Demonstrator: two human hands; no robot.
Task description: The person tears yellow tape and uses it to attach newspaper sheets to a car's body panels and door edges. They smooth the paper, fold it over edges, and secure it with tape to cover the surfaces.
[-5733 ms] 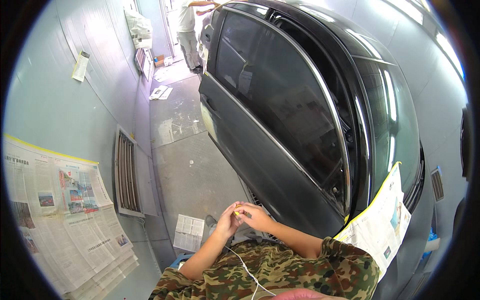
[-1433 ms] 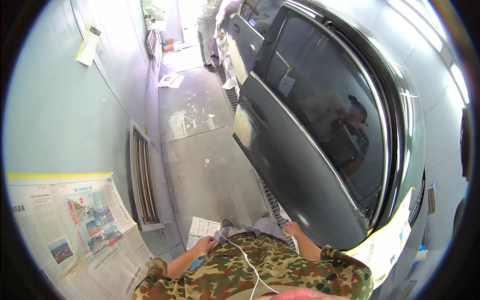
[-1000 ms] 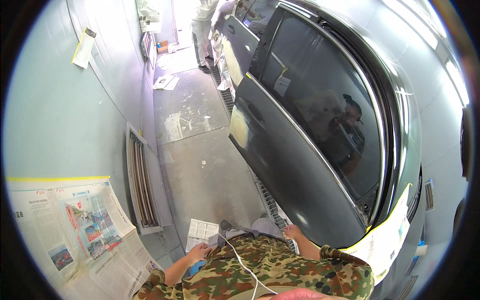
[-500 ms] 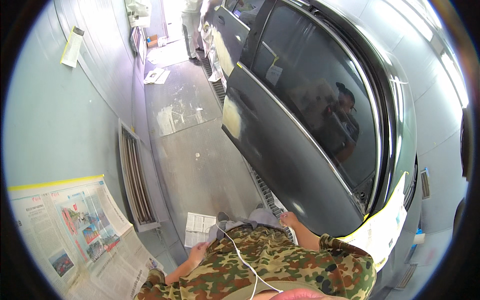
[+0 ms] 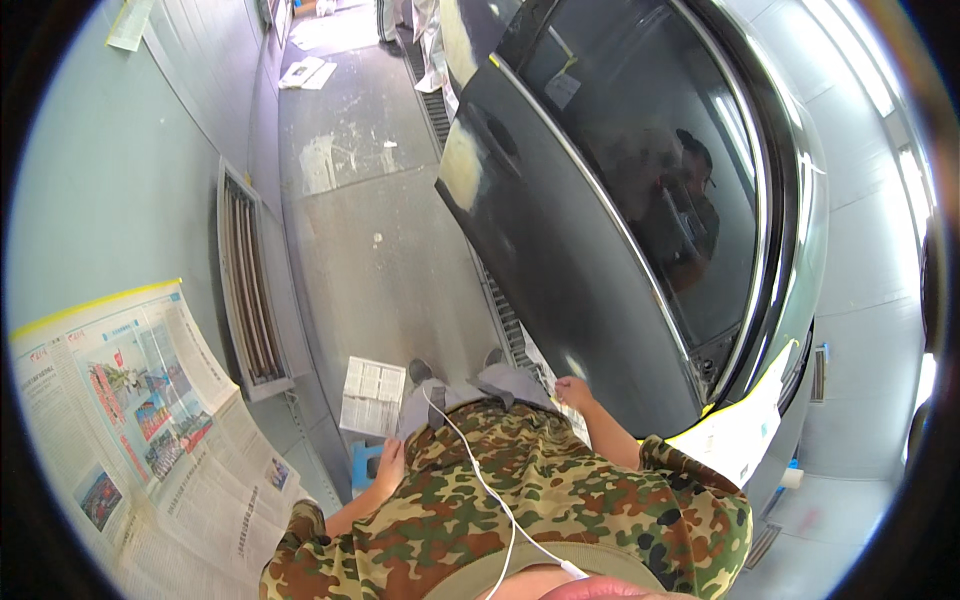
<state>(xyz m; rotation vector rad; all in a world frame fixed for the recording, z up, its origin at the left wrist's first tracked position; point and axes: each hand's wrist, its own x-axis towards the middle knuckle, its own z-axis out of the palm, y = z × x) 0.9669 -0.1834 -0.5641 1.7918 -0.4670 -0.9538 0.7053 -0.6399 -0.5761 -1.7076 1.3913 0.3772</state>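
My right hand (image 5: pixel 573 392) is held low beside the lower edge of a dark car door (image 5: pixel 560 270), with its fingers curled. What those fingers hold, if anything, I cannot make out. At my left side my left hand (image 5: pixel 392 465) hangs by my thigh, fingers loosely stretched and holding nothing that shows. The door is dull grey-black, with a pale sanded patch (image 5: pixel 463 172) near its handle (image 5: pixel 497 142). Its dark window (image 5: pixel 640 160) reflects a person. Masking paper (image 5: pixel 735 435) edged with yellow tape covers the car at the near right.
Newspaper (image 5: pixel 150 420) is taped to the left wall beside a louvred vent (image 5: pixel 248 280). A newspaper sheet (image 5: pixel 372 397) lies on the floor near my feet, with a blue object (image 5: pixel 367 465) beside it. A floor grate (image 5: pixel 508 320) runs along the car. Another person's legs show far ahead.
My view has tipped downward, bringing the blue object and more floor near my feet into sight. Both hands stay low at my sides, the right one still by the door edge.
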